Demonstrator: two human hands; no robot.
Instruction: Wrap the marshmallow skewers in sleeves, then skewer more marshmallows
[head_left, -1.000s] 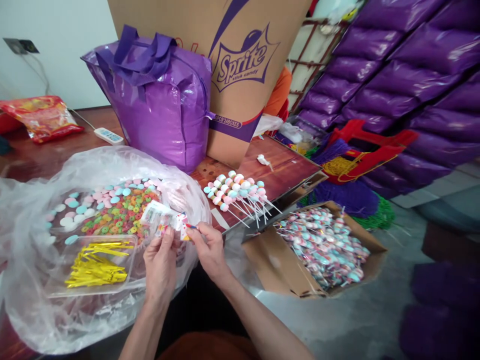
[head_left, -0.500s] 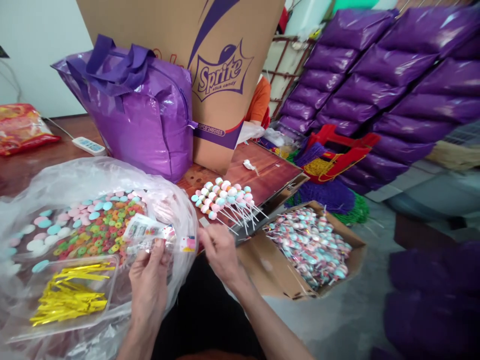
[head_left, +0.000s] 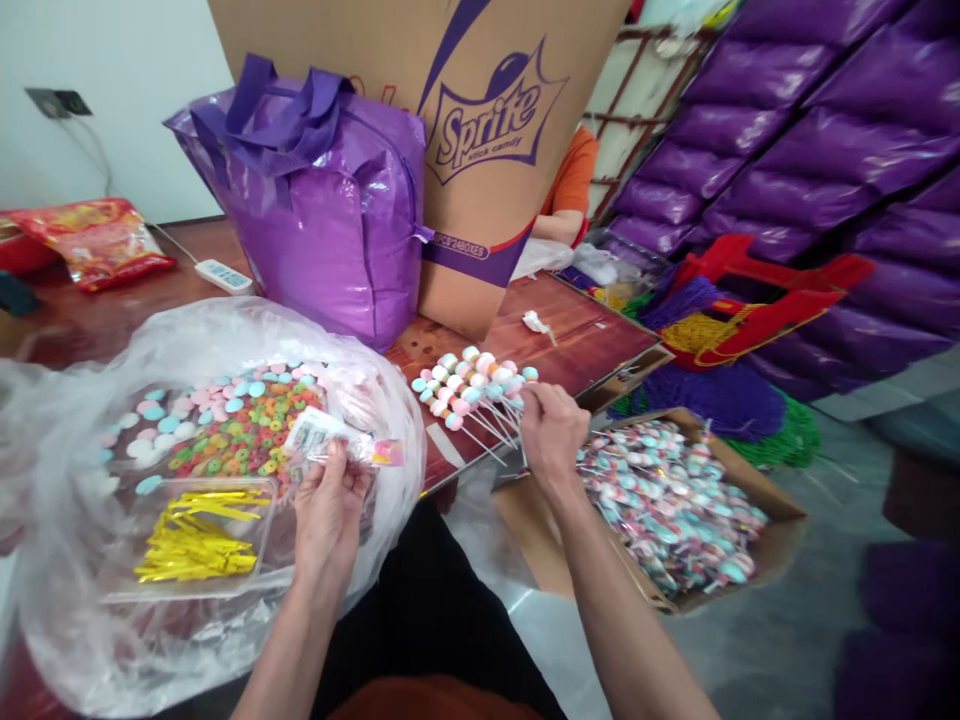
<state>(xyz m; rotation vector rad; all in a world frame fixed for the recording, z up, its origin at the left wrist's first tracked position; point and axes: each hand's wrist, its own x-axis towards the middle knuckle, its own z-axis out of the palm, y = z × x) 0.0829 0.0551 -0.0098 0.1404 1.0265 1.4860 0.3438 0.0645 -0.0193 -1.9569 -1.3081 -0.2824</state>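
My left hand pinches a small stack of printed clear plastic bags between thumb and fingers, above the loose candy. At the table edge, the curled fingers of my right hand close on a candy stick at the right side of a pile of candy sticks. Those carry pink, white and blue candies, with white sticks pointing toward me. Much of the gripped stick is hidden by my fingers. Near my left hand lie coloured candy rings and a clear tray with gold twist ties.
A crumpled clear plastic sheet surrounds the candy. Behind stand a purple bag and a large carton. An open box of wrapped candy sticks is at right. An orange sleeve of another person shows behind the carton.
My right hand has moved right, from beside the bags to the pile of candy sticks. My left hand still holds the bags. The camera view has shifted left.
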